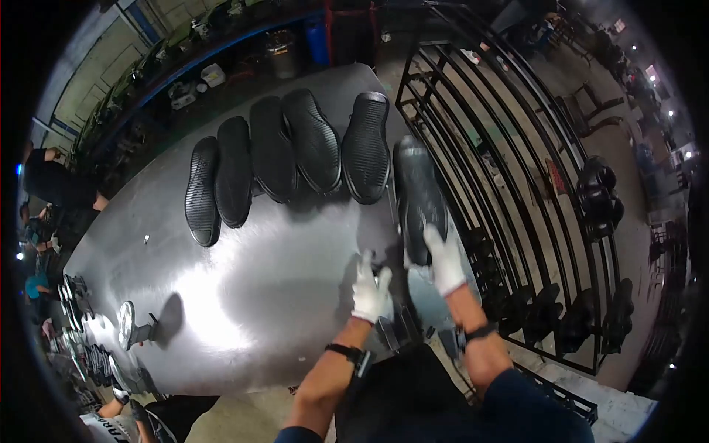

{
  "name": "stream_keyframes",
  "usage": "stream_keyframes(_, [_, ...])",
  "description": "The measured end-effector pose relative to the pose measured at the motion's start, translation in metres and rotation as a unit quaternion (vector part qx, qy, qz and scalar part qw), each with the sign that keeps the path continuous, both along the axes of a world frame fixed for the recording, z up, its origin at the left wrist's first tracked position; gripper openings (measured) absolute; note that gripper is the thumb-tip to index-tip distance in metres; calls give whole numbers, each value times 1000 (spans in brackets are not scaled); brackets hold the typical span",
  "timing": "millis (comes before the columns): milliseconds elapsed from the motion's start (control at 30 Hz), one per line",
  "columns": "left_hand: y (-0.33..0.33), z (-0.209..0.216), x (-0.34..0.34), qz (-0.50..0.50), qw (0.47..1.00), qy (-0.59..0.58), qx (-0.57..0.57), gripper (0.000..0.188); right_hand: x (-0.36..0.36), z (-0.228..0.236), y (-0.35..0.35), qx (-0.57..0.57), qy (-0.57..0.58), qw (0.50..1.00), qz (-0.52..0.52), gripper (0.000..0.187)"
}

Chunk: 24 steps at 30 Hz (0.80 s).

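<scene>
My right hand (445, 260), in a white glove, grips the near end of a black shoe sole (418, 173) at the table's right edge, its thumb lying on top. My left hand (371, 293), also gloved in white, is over the metal table (273, 295) to the left of that sole. Its fingers point away from me and the thumb stands apart; I make out nothing held in it. Several more black soles lie in a curved row along the far side, among them a ribbed one (367, 148) at the right end and another (201, 193) at the left.
A black metal rack (509, 159) with long bars stands close on the right, with dark shoes (576, 317) on its near part. A round-headed metal fixture (129, 325) sits at the table's left. Other people work at the far left and lower left.
</scene>
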<state>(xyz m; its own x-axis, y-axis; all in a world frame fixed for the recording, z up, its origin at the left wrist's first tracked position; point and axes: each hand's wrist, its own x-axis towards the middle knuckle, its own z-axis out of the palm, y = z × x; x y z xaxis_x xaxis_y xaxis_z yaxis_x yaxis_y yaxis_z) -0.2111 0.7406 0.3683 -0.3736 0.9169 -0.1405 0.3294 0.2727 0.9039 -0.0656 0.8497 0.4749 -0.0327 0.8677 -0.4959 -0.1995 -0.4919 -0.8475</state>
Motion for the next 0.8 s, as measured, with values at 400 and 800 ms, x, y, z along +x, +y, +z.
stream_keyframes(400, [-2,-85,-78,-44,915,-383,-121,34,88,-18,-220,14,-155,942,299,80])
stream_keyframes(800, [2,17,-12,63,902,-428,-4,37,-27,44,-135,314,-487,763,287,77])
